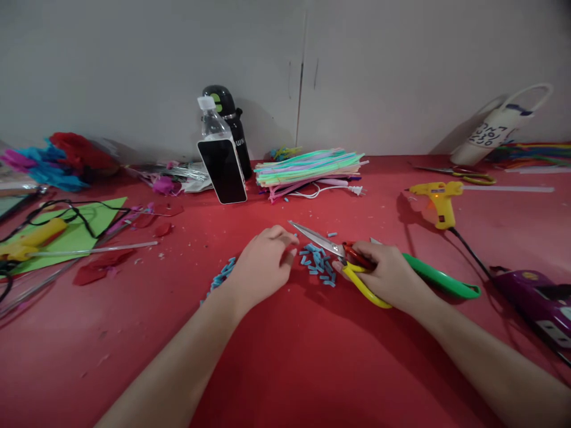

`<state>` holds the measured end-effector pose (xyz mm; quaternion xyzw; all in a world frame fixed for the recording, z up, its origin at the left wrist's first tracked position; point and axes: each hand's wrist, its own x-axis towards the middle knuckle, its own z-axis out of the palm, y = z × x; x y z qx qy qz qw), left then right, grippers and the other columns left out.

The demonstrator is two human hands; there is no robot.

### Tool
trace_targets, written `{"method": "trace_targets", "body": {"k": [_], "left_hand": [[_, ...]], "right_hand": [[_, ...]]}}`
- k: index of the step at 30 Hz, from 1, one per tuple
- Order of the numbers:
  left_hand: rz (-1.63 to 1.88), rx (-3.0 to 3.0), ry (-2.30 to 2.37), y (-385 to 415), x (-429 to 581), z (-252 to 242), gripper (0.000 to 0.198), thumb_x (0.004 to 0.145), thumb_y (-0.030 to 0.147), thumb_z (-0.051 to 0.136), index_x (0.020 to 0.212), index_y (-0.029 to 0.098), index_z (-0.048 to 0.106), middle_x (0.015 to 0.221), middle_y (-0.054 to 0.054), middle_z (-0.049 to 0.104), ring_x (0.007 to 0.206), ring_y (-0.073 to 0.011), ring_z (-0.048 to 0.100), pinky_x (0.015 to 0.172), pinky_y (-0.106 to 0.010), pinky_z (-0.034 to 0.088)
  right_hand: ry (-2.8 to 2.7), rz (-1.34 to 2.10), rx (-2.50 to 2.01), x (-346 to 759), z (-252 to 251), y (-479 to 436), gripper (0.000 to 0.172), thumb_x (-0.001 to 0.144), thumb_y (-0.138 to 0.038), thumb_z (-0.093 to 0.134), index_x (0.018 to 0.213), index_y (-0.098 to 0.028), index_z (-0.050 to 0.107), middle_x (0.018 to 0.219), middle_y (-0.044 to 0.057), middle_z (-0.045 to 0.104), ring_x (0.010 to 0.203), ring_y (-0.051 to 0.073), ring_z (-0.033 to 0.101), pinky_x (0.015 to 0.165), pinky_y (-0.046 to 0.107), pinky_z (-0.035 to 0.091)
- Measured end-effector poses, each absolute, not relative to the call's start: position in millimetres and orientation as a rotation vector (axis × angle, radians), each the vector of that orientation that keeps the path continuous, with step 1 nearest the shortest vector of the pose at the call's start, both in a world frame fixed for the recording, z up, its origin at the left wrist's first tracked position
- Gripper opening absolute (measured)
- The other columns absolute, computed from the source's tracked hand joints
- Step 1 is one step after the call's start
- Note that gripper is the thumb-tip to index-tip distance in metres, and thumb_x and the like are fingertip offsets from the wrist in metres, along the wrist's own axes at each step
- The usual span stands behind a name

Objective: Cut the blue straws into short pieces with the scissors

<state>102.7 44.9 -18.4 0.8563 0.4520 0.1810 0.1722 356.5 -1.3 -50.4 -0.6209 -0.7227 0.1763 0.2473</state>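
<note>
My right hand (386,270) grips scissors (322,241) with red and yellow handles; the blades point up and left, close together. Just under the blades lies a pile of short blue pieces (317,260) on the red table (285,356). To the left of that pile, my left hand (267,255) hovers low with fingers curled and thumb near the index finger; whether something tiny is between them cannot be made out. A second group of blue pieces (223,274) lies beside my left wrist, partly hidden by it.
A phone (223,172) leans on a bottle at the back, beside bundled pastel pipe cleaners (307,169). On the right are a yellow glue gun (439,199), a green-handled tool (439,276) and a purple power strip (535,297). Green paper (102,217) lies left.
</note>
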Motion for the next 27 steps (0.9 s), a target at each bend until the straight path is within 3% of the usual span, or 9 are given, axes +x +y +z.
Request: {"method": "trace_targets", "body": {"k": [11, 18, 23, 27], "left_hand": [[0.396, 2.511, 1.284, 50, 115, -22, 0.016, 0.093, 0.02, 0.053, 0.097, 0.019, 0.069, 0.105, -0.008, 0.066, 0.101, -0.0258, 0.061, 0.092, -0.041, 0.048], [0.365, 2.58, 1.319, 50, 119, -24, 0.017, 0.094, 0.016, 0.049, 0.09, 0.016, 0.065, 0.1, -0.01, 0.066, 0.096, -0.0272, 0.06, 0.085, -0.043, 0.048], [0.558, 2.339, 1.391, 51, 109, -18, 0.014, 0.095, 0.013, 0.047, 0.092, 0.018, 0.06, 0.09, -0.005, 0.068, 0.08, -0.0189, 0.063, 0.072, -0.031, 0.047], [0.68, 2.191, 1.427, 55, 91, -13, 0.009, 0.095, 0.021, 0.051, 0.092, 0.021, 0.06, 0.077, 0.001, 0.068, 0.068, -0.0149, 0.061, 0.061, -0.026, 0.043]], "right_hand": [[-1.995, 0.481, -1.705, 355, -46, -1, 0.036, 0.075, -0.033, 0.067, 0.064, -0.022, 0.035, 0.057, -0.007, 0.031, 0.057, 0.011, 0.026, 0.051, 0.025, 0.022], [-1.981, 0.474, -1.698, 354, -46, -1, 0.041, 0.077, -0.043, 0.067, 0.063, -0.021, 0.036, 0.056, -0.006, 0.033, 0.056, 0.01, 0.026, 0.05, 0.025, 0.022], [-1.926, 0.421, -1.722, 356, -48, -1, 0.043, 0.079, -0.05, 0.066, 0.062, -0.021, 0.04, 0.056, -0.005, 0.036, 0.056, 0.011, 0.028, 0.049, 0.025, 0.023], [-1.913, 0.401, -1.751, 356, -48, -1, 0.048, 0.079, -0.056, 0.065, 0.062, -0.022, 0.037, 0.055, -0.006, 0.034, 0.056, 0.011, 0.027, 0.048, 0.025, 0.023]]}}
